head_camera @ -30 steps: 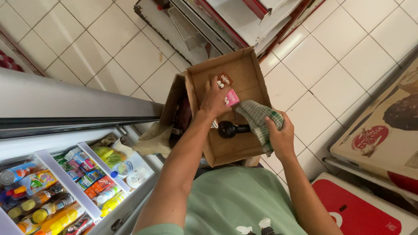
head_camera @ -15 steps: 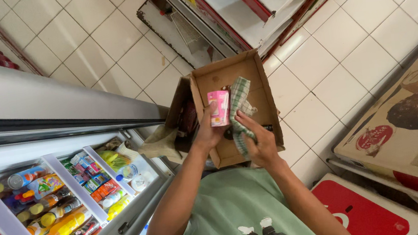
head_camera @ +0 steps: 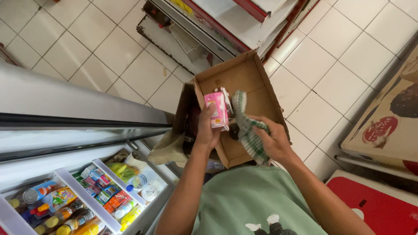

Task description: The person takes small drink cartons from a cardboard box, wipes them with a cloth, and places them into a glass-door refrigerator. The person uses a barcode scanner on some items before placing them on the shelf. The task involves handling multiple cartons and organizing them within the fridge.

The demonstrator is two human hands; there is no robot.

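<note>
pink carton (head_camera: 217,109) now sits lifted above the cardboard box (head_camera: 251,79), clasped in the left hand (head_camera: 206,128); just beside it, the right hand (head_camera: 273,139) grips a checked cloth (head_camera: 247,129), ready for wiping.

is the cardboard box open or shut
Open. The box has its flaps folded out and its brown inside shows. The left hand holds a pink carton over it, and the right hand grips a checked cloth.
</note>
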